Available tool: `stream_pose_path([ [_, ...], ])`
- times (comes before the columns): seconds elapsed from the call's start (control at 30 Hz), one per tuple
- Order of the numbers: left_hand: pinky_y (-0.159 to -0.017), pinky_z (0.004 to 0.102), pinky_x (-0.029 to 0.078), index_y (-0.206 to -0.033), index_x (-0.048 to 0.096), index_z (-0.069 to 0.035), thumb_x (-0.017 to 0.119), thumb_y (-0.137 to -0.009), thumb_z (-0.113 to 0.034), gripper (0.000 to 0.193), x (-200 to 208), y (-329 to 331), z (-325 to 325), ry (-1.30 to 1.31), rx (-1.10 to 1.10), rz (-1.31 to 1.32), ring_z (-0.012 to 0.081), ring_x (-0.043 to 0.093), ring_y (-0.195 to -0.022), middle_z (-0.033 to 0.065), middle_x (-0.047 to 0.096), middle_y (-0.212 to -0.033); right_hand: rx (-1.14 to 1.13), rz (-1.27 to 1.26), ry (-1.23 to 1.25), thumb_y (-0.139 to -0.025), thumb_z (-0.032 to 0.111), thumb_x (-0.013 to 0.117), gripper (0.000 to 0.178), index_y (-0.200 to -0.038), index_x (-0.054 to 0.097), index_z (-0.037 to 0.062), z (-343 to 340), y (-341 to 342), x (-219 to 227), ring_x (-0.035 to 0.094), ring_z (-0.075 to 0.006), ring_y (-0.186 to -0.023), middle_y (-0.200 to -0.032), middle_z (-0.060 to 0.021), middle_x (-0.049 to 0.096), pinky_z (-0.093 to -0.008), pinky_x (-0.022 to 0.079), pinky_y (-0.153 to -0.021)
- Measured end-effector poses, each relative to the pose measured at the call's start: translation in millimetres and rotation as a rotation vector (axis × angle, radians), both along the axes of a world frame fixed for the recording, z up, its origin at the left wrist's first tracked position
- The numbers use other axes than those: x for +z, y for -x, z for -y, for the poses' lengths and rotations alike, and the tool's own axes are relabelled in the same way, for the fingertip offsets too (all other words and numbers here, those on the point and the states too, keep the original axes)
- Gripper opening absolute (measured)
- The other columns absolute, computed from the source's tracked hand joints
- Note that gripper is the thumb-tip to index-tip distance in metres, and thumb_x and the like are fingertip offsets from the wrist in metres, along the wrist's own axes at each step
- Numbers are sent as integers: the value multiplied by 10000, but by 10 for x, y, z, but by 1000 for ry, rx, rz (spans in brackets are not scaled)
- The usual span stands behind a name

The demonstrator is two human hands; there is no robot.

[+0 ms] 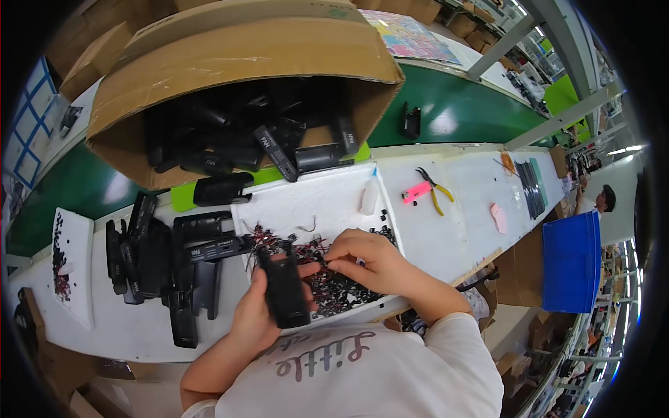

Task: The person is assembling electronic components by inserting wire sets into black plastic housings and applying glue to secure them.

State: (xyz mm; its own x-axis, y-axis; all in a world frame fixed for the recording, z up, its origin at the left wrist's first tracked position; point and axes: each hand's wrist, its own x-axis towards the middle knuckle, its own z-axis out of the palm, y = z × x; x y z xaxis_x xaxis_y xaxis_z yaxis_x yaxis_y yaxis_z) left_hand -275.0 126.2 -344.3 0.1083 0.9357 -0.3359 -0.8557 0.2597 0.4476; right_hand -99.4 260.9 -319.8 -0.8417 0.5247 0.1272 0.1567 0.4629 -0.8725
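1. Left hand [252, 315], at the lower middle of the frame, is wrapped around a black housing [286, 296], which it holds tilted over the near edge of the white tray [275, 207].
2. Right hand [373, 261] is just beside it at the frame's centre, narrow, with thumb and forefinger drawn close together near the left fingertips; I cannot tell whether a small part is pinched there.
3. Small black parts and reddish wires [341, 294] lie scattered in the tray beneath both hands.
4. At centre left, a pile of black housings [150, 254] lies on the white worktop [446, 240].
5. An open cardboard box [244, 56] fills the upper left, with more black casings inside.
6. Right of centre, yellow-handled pliers [440, 196] lie near a pink lighter-like object [417, 192].
7. A blue bin [571, 261] stands at the right.
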Motion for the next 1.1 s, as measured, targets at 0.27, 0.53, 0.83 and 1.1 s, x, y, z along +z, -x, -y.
stream_pose_path([
  [0.27, -810, 386, 485, -1224, 320, -100, 232, -964, -433, 432, -7, -93, -15, -76, 24, -119, 211, 548, -920, 196, 439, -1265, -43, -69, 5, -762, -35, 642, 138, -888, 599, -1, 132, 63, 47, 554, -151, -680, -836, -83, 568, -241, 441, -564],
  [0.53, -782, 373, 485, -1273, 325, -102, 231, -947, -490, 516, -102, -114, 39, -140, 33, -140, 211, 551, -899, 158, 512, -1111, -169, -142, -64, -771, -6, 627, 131, -892, 616, 43, 225, 153, -23, 558, -196, -651, -801, -68, 556, -261, 456, -557],
  [0.83, -700, 388, 500, -1277, 350, -109, 189, -947, -433, 490, 23, -2, -10, 83, 32, 16, 245, 571, -814, 237, 508, -1203, -45, -157, -556, -688, 44, 711, 219, -886, 619, 28, 150, 101, -24, 572, -226, -656, -779, -86, 570, -304, 453, -537],
  [1.1, -700, 400, 495, -1265, 369, -108, 206, -939, -412, 475, 19, 1, 12, 90, 32, 33, 253, 575, -820, 255, 501, -1205, 116, -26, -689, -689, 74, 636, 175, -857, 602, 36, 112, 62, 55, 571, -246, -703, -774, -76, 545, -329, 475, -611],
])
